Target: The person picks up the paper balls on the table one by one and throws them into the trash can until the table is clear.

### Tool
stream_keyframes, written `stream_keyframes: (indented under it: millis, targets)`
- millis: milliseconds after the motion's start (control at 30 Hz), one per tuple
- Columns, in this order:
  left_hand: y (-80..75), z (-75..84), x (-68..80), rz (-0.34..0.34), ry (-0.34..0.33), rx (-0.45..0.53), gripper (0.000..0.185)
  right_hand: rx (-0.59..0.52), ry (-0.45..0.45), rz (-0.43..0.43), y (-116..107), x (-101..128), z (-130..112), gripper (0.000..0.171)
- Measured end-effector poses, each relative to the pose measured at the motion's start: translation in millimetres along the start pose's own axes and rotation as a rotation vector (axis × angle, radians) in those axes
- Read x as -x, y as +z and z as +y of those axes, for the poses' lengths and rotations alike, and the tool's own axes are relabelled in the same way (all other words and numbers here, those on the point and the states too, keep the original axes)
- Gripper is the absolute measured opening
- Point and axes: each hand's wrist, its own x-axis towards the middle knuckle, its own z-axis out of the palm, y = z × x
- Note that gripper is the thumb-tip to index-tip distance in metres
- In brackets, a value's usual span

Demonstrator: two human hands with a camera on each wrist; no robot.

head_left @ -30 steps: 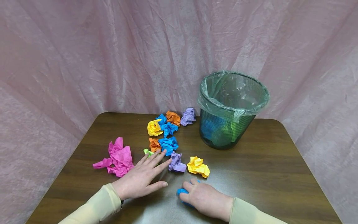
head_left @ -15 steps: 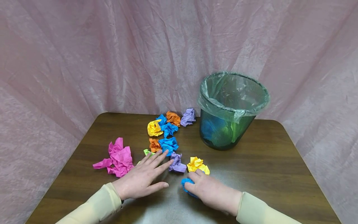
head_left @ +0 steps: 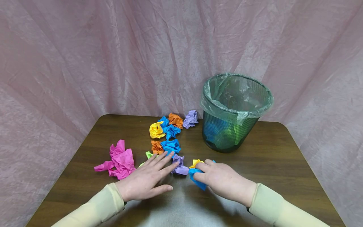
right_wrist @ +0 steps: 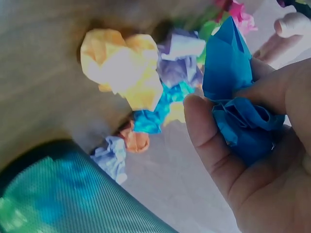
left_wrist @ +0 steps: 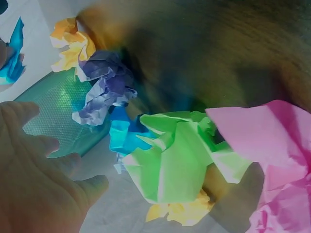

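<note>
My right hand (head_left: 211, 176) grips a crumpled blue paper ball (head_left: 196, 176) (right_wrist: 240, 111), held just above the brown table (head_left: 272, 164) beside a yellow ball (head_left: 195, 163) (right_wrist: 124, 68). My left hand (head_left: 147, 178) (left_wrist: 39, 184) lies flat with straight fingers on the table, its fingertips by a purple ball (head_left: 179, 165) (left_wrist: 104, 92) and a green ball (head_left: 148, 154) (left_wrist: 175, 160). A green-lined mesh bin (head_left: 233, 110) stands behind the right hand, with paper inside.
Several more crumpled balls lie in a cluster behind my left hand: blue (head_left: 171, 146), orange (head_left: 156, 147), yellow (head_left: 157, 129), orange (head_left: 175, 119), purple (head_left: 191, 118). A large pink paper (head_left: 120, 160) (left_wrist: 272, 160) sits at the left. Pink cloth (head_left: 85, 63) hangs all around the table.
My right hand has moved away from me toward the bin with the blue ball in its grip, now beside the yellow ball. The left hand has stayed put.
</note>
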Motion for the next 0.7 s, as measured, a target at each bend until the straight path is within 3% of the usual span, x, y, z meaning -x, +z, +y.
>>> stream_keyframes:
  millis: [133, 400, 700]
  targets:
    - [-3.8, 1.9, -2.1, -0.004, 0.015, -0.010, 0.077, -0.009, 0.004, 0.036, -10, -1, 5, 0.039]
    - [-16.2, 3.9, -7.8, -0.021, 0.045, -0.037, 0.079, -0.001, 0.014, 0.014, -28, -4, 13, 0.043]
    - [-41.2, 1.2, -14.2, -0.035, 0.074, -0.081, 0.080, 0.005, 0.008, 0.017, -46, -3, 19, 0.043]
